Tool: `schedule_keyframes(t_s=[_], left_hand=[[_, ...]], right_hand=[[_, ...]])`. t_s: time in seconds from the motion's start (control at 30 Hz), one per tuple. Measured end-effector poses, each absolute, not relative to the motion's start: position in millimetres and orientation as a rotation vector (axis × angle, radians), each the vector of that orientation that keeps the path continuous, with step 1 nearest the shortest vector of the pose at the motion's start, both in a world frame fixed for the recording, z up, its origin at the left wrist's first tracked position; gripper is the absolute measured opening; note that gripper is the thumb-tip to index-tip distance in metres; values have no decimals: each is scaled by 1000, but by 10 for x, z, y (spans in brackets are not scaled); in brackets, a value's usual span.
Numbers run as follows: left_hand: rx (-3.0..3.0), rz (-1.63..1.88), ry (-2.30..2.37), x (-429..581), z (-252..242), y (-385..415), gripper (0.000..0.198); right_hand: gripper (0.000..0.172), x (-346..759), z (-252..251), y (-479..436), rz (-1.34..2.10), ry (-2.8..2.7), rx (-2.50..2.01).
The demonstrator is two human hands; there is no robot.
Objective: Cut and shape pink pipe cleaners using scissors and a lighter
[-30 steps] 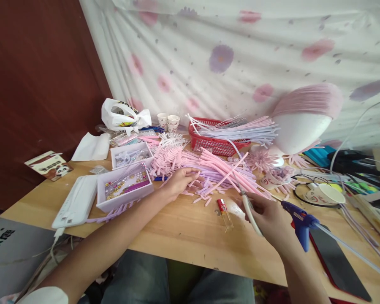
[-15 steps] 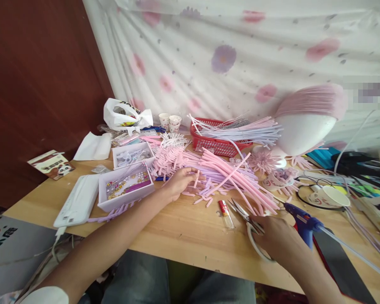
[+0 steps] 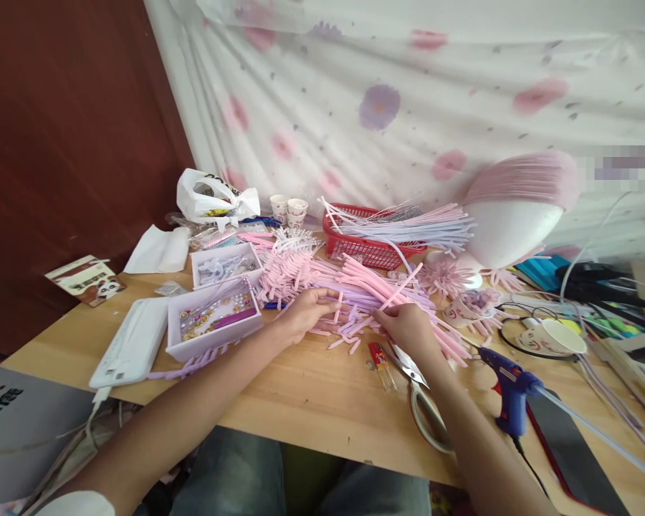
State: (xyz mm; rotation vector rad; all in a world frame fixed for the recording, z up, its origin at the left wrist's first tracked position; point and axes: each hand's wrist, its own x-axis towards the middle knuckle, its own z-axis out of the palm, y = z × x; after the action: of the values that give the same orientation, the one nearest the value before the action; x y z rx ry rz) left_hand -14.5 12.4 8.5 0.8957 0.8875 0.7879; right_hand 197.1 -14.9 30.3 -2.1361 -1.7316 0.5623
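Note:
Between the thumb and fingers of my left hand (image 3: 307,314) is a short pink fuzzy stem piece (image 3: 340,307), held upright. My right hand (image 3: 408,326) is over the near side of the long pink stems (image 3: 368,278), its fingers bent and pointing left; what they hold, if anything, is too small to make out. Short lilac pieces (image 3: 352,331) lie scattered between the hands. Scissors (image 3: 428,419) rest on the table under my right forearm, beside a small red-topped packet (image 3: 380,362). A pile of short pink pieces (image 3: 287,276) lies behind my left hand.
White boxes of beads (image 3: 215,326) stand at the left, near a white power bank (image 3: 130,342). A red basket (image 3: 365,251) of stems is at the back. At the right are a blue glue gun (image 3: 510,387), a paper cup (image 3: 553,337) and a white head form (image 3: 508,233).
My right hand has let go of the scissors and moved up and left to the pink stems. The scissors now lie on the table. My left hand has barely moved, still with the pink piece.

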Motion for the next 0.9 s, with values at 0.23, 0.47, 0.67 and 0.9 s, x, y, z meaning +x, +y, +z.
schedule_keyframes(t_s=[0.23, 0.47, 0.67, 0.9], left_hand=[[917, 755, 944, -143, 109, 108, 27], [895, 710, 880, -125, 132, 89, 30], [881, 696, 864, -132, 131, 96, 25], [917, 713, 840, -136, 95, 98, 38]], right_hand=[[32, 1920, 254, -97, 1053, -1274, -1694], [41, 1634, 452, -56, 1226, -1174, -1483], [36, 1575, 409, -32, 1227, -1109, -1498], [29, 1527, 408, -38, 1267, -1076, -1512]])
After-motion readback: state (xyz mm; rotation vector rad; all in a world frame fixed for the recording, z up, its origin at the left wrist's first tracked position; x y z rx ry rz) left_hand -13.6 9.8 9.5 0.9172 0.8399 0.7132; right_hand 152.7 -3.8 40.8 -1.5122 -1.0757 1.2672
